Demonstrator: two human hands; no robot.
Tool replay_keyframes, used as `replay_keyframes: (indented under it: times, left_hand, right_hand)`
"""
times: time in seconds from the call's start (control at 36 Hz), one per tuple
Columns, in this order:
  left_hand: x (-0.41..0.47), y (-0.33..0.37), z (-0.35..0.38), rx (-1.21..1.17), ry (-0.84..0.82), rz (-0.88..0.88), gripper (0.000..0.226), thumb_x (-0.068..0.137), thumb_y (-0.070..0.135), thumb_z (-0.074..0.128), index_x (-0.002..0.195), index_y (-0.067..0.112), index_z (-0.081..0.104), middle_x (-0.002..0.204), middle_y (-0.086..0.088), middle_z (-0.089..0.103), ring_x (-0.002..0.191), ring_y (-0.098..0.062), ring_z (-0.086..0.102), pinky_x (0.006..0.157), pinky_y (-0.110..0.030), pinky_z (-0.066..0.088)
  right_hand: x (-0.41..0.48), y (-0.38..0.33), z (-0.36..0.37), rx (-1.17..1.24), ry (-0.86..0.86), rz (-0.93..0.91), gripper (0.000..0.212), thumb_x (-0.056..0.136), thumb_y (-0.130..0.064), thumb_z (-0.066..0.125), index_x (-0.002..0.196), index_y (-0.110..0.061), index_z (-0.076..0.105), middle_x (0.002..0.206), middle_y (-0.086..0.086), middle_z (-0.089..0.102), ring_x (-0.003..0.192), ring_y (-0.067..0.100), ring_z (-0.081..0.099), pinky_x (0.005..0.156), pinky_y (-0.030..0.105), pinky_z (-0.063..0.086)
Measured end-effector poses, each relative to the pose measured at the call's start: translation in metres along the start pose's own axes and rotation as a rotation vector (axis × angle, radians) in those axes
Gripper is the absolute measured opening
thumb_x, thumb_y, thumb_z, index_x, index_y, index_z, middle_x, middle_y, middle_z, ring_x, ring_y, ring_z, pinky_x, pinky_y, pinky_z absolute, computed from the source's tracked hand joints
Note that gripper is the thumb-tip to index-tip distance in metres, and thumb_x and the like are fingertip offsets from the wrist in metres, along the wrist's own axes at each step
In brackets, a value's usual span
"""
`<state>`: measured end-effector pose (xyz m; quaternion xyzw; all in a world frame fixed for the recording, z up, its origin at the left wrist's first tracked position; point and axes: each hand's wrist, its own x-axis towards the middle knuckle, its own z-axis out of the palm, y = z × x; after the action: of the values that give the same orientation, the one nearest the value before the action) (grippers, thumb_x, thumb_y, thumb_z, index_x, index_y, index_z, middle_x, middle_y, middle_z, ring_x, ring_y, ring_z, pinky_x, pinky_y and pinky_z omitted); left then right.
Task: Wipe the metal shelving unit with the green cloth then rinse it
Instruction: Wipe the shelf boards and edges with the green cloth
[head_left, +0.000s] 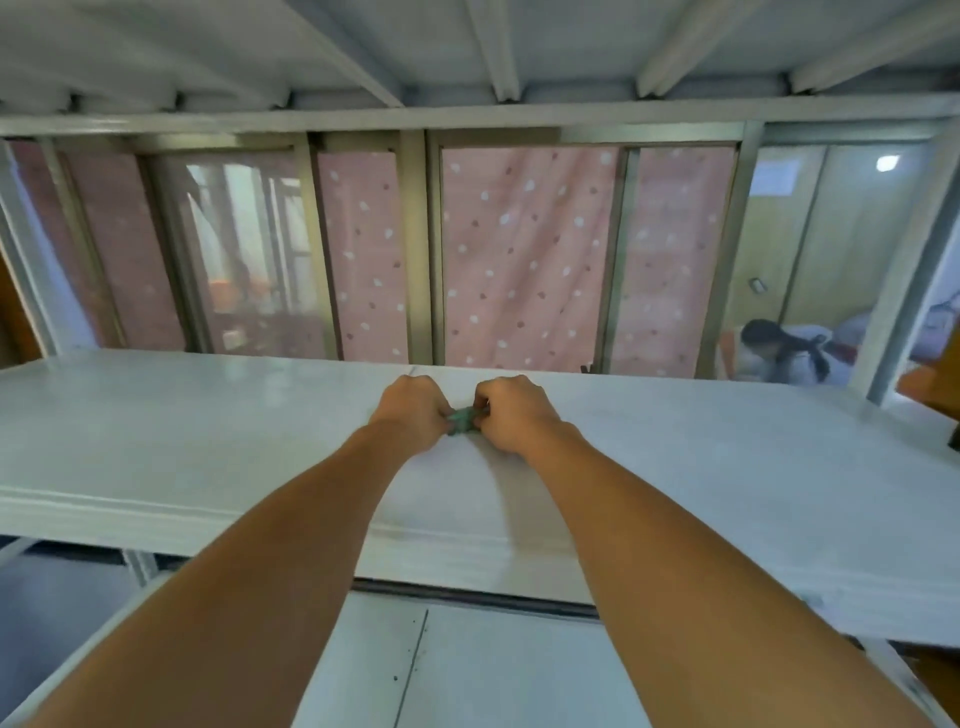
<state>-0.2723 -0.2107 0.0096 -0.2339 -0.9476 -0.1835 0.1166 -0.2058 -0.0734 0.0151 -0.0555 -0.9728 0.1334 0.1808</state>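
Observation:
The white metal shelving unit (208, 447) fills the view, its middle shelf stretching across at arm's length. Both my arms reach over this shelf. My left hand (410, 410) and my right hand (511, 413) sit close together near the shelf's back edge, fingers curled. Between them a small bunched piece of the green cloth (462, 420) shows; both hands grip it against the shelf surface. Most of the cloth is hidden inside my fists.
Another shelf (467, 47) with ribs runs overhead. A lower shelf (493, 670) lies beneath my forearms. Behind the unit stands a window with a pink dotted curtain (524, 254). A person (779, 348) bends down at the far right, past a shelf post (904, 270).

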Motion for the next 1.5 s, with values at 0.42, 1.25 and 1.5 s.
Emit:
replay_keyframes:
  times: [0.42, 1.25, 1.5]
  left_hand:
    - [-0.104, 0.056, -0.019, -0.030, -0.050, 0.044, 0.017, 0.084, 0.026, 0.076, 0.099, 0.021, 0.080, 0.094, -0.002, 0.073, 0.086, -0.021, 0.063, 0.080, -0.031, 0.055]
    - [-0.087, 0.126, 0.004, -0.035, -0.078, 0.152, 0.019, 0.084, 0.024, 0.076, 0.099, 0.013, 0.077, 0.093, -0.009, 0.067, 0.086, -0.027, 0.062, 0.071, -0.033, 0.052]
    - [0.010, 0.147, 0.051, 0.042, -0.034, 0.087, 0.021, 0.086, 0.022, 0.068, 0.104, 0.013, 0.076, 0.103, -0.010, 0.069, 0.094, -0.029, 0.064, 0.082, -0.035, 0.054]
  right_hand:
    - [-0.129, 0.000, -0.046, 0.026, 0.043, 0.055, 0.019, 0.092, -0.021, 0.064, 0.110, -0.017, 0.070, 0.109, 0.008, 0.068, 0.097, 0.025, 0.060, 0.080, 0.026, 0.043]
    - [-0.124, 0.061, -0.067, -0.078, 0.008, 0.151, 0.015, 0.090, -0.023, 0.067, 0.105, -0.023, 0.071, 0.105, 0.002, 0.068, 0.091, 0.021, 0.060, 0.084, 0.032, 0.052]
    - [-0.040, 0.126, -0.060, -0.054, -0.013, 0.133, 0.021, 0.088, -0.025, 0.067, 0.108, -0.022, 0.071, 0.111, 0.007, 0.068, 0.099, 0.027, 0.062, 0.088, 0.031, 0.052]
